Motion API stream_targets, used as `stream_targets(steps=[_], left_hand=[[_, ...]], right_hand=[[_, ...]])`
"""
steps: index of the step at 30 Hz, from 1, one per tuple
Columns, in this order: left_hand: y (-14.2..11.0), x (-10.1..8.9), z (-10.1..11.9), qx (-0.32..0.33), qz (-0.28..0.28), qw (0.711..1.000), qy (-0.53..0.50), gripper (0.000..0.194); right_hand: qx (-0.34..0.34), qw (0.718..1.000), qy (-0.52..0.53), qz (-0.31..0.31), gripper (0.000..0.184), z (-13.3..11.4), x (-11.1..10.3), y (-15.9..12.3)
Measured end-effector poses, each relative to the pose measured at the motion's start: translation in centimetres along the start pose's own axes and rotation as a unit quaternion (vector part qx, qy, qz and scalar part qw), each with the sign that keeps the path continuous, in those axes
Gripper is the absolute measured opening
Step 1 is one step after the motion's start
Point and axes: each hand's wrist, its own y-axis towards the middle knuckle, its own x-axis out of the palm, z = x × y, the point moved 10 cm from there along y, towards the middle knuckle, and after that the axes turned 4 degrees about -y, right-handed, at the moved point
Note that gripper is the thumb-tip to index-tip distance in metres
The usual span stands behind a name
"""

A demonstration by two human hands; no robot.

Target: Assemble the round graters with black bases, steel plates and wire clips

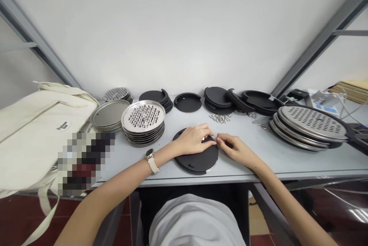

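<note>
Two grips clenched: left hand (191, 139) and right hand (234, 150) pinch a small metal piece (213, 137). Black disc (197, 160) lies beneath on the surface (287, 163).

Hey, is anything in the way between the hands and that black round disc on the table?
Nothing visible stands in the way. The left hand rests directly on the black round disc, and the right hand reaches its edge, with a small metal piece between the two hands' fingertips.
</note>
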Motion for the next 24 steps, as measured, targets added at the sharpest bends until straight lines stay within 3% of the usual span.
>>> stream_targets(steps=[5,12,18,24], left_hand=[[0.0,-0.1,0.1,0.006,-0.002,1.0,-0.006,0.02],[-0.1,-0.5,-0.2,-0.033,0.019,0.999,-0.013,0.036],[-0.2,-0.3,0.3,-0.02,0.006,1.0,0.015,0.023],[-0.2,-0.4,0.9,0.013,0.007,1.0,0.004,0.031]], right_hand=[[0.048,0.997,0.062,-0.016,0.035,1.5,-0.8,-0.4],[0.017,1.0,0.001,0.015,0.032,-0.1,-0.2,0.3],[-0.001,1.0,-0.025,0.006,0.03,-0.9,0.2,0.6],[-0.008,0.999,-0.035,0.007,0.03,-0.9,0.2,0.5]])
